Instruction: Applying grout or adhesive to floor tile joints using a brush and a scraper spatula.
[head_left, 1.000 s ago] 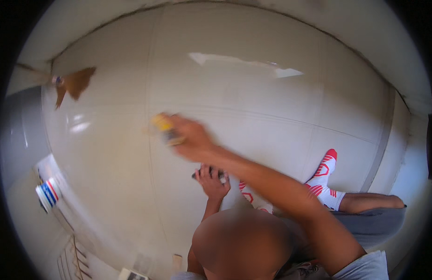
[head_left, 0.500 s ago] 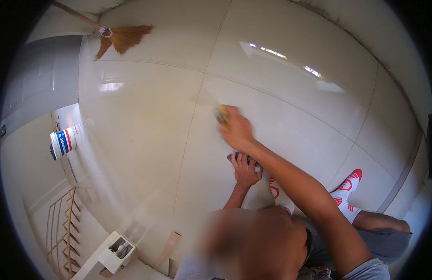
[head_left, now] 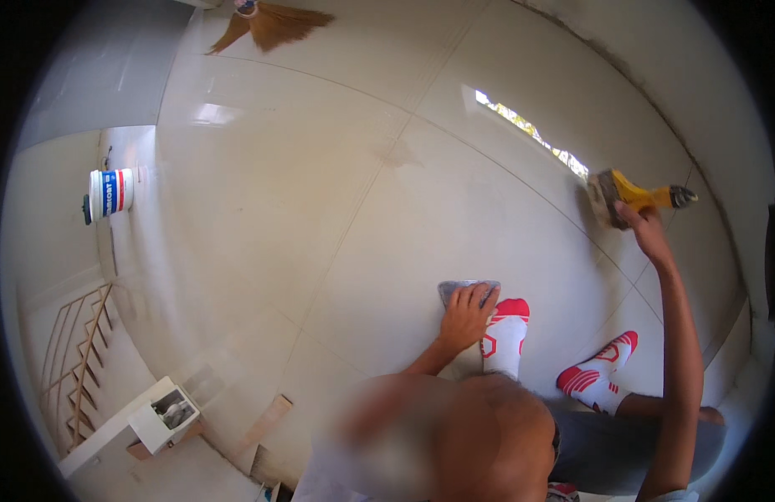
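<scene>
My right hand (head_left: 645, 233) is closed on a yellow-handled tool (head_left: 643, 194), held out to the right over the tiled floor. Its handle ends in a black tip, and its wide head is smeared grey-brown; whether it is a scraper or a brush I cannot tell. Just in front of my socked foot (head_left: 506, 330), my left hand (head_left: 466, 321) rests with its fingers over a flat grey plate (head_left: 469, 290) on the floor. Its fingers are bent onto the plate's near side. A faint brownish smear (head_left: 399, 153) marks the tiles near a joint.
A straw broom (head_left: 279, 25) lies at the far side. To the left stand a white bucket (head_left: 111, 192) with a blue band and a brown stair railing (head_left: 86, 368). At lower left is an open white box (head_left: 157, 422). A wall edge runs along the right.
My right hand has swung right with the yellow-handled tool, away from the middle of the floor. My left hand and the grey plate sit slightly further right in the picture, as the view has shifted.
</scene>
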Demonstrator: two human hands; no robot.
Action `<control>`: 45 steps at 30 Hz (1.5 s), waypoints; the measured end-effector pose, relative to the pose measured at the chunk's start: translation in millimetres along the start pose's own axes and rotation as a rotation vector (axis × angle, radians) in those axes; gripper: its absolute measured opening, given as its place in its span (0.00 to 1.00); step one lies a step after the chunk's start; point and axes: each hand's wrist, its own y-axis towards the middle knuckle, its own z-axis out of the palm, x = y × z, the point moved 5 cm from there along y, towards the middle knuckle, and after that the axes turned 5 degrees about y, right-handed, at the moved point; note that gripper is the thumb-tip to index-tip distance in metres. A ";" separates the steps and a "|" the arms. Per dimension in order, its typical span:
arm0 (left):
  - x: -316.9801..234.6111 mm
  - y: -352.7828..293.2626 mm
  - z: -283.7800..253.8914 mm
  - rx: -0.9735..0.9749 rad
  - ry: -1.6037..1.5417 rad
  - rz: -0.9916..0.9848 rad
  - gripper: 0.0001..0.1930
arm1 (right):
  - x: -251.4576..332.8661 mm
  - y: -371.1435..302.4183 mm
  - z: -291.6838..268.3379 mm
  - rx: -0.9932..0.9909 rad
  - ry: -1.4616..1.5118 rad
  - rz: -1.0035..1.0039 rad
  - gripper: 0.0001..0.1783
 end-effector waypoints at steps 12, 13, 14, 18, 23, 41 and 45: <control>154.1 72.3 -235.1 -0.383 0.226 -0.310 0.19 | 72.6 -41.4 102.3 0.745 -0.229 -0.742 0.17; 152.0 62.2 -230.7 -0.349 0.109 -0.352 0.19 | 59.0 -51.8 131.1 0.834 -0.217 -0.667 0.18; 148.4 51.9 -226.4 -0.313 -0.008 -0.393 0.19 | 56.2 -64.3 166.0 0.931 -0.464 -0.662 0.15; 112.0 21.3 -216.1 -0.198 -0.195 -0.476 0.19 | 98.2 -41.8 265.5 0.831 -0.907 -0.811 0.06; 96.3 -50.4 -186.6 -0.172 -0.113 -0.526 0.20 | 197.0 -11.8 275.0 0.380 -0.527 -1.134 0.07; 96.3 -145.7 -157.2 -0.247 -0.189 -0.501 0.19 | 329.1 25.9 47.3 0.385 -1.221 -0.730 0.17; 120.7 -86.5 -194.5 -0.338 -0.181 -0.457 0.19 | 326.7 30.2 -32.9 0.118 -1.084 -0.833 0.25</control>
